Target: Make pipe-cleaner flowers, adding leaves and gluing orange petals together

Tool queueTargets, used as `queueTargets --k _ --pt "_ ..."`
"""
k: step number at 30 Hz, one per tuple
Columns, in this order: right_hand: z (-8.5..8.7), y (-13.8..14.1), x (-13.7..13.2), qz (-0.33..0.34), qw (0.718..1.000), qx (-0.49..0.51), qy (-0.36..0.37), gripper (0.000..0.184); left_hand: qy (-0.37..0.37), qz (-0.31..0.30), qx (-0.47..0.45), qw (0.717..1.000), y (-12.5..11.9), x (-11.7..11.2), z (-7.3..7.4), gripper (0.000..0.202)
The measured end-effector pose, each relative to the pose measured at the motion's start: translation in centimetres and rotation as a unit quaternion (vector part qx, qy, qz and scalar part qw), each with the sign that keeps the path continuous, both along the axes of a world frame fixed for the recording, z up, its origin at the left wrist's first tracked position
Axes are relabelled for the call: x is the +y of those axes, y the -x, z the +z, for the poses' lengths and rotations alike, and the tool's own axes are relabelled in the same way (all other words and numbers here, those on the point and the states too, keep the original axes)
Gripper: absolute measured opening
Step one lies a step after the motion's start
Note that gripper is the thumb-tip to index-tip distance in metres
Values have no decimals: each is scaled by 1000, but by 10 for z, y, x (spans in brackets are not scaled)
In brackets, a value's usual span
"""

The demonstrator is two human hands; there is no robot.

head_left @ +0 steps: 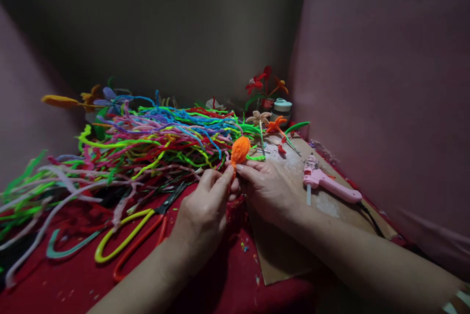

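An orange fuzzy pipe-cleaner petal (241, 149) stands upright at the centre, its twisted stem pinched between both hands. My left hand (206, 201) is closed, thumb and forefinger on the stem from the left. My right hand (265, 188) is closed too, its thumb pressing just under the petal from the right. The stem's lower end is hidden by my fingers. Left of my hands lie scissors (141, 238) with one yellow and one red handle, the blades reaching to the edge of a heap of coloured pipe cleaners (165, 140).
A pink glue gun (328, 184) rests on a brown board (279, 250) at right, its cord trailing back. Finished-looking beige (259, 118) and orange pipe-cleaner flowers (277, 124) lie beyond. A lidded jar (282, 111) and red flowers (262, 81) stand near the wall. Red cloth (209, 280) covers the table.
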State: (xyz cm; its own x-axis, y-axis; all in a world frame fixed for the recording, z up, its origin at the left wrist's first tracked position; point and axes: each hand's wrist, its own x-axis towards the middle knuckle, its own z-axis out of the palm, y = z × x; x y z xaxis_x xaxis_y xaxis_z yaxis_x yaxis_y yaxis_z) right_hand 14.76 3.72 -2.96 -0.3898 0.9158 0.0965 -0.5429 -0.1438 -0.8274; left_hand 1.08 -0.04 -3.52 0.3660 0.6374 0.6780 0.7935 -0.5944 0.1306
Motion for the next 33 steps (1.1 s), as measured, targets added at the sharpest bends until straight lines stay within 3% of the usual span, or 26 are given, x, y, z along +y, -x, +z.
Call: queueTargets --k 5,9,13,16,19,21,23,26,30,33 --pt "1 -2 -1 -1 1000 -9 8 24 15 -7 12 1000 -2 -2 3 48" --pt "2 -3 -2 -6 999 -10 34 26 25 -2 43 999 -5 -6 3 39" --pt "0 -4 -2 6 999 -23 27 26 -62 -23 58 996 -6 -7 -4 31" --pt "2 -5 -3 8 999 -46 20 25 -71 -32 59 995 -5 -8 -5 28" --pt "7 -4 -5 -16 997 -78 -2 23 -23 -49 9 998 -4 -11 7 19" --pt "11 -4 -7 -36 993 -111 -26 23 40 -37 -96 994 -3 -12 19 13" --pt "14 -5 -9 -37 988 -142 -45 23 132 5 -235 963 -2 -10 29 11" --pt "15 -6 -11 -1 987 -143 -73 26 312 10 -394 864 1 -4 35 21" --pt "12 -6 -12 55 990 -99 -80 28 438 -90 -524 725 3 1 33 27" --pt "13 -4 -14 82 993 -69 -52 27 493 -161 -548 657 2 0 35 29"
